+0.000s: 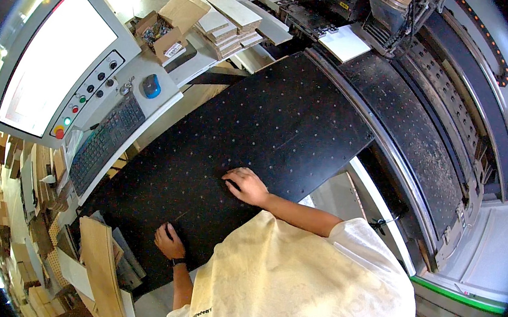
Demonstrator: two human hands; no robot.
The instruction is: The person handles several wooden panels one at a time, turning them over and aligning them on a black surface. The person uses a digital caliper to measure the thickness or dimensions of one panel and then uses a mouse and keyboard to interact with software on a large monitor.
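My right hand lies palm down on a black table dotted with small pale studs or holes. Its fingers are stretched out loosely with the thumb apart, and it holds nothing. Closer to the table's left edge, my left hand rests on the same black surface, fingers and thumb apart, also without anything in it. A dark band circles the left wrist. A thin pale line or scratch shows on the table just beyond the left hand.
Along the left stand a control monitor, a keyboard and a blue-black mouse. Behind are an open cardboard box and stacked boards. A machine bed with a white panel extends right. Wooden panels lean lower left.
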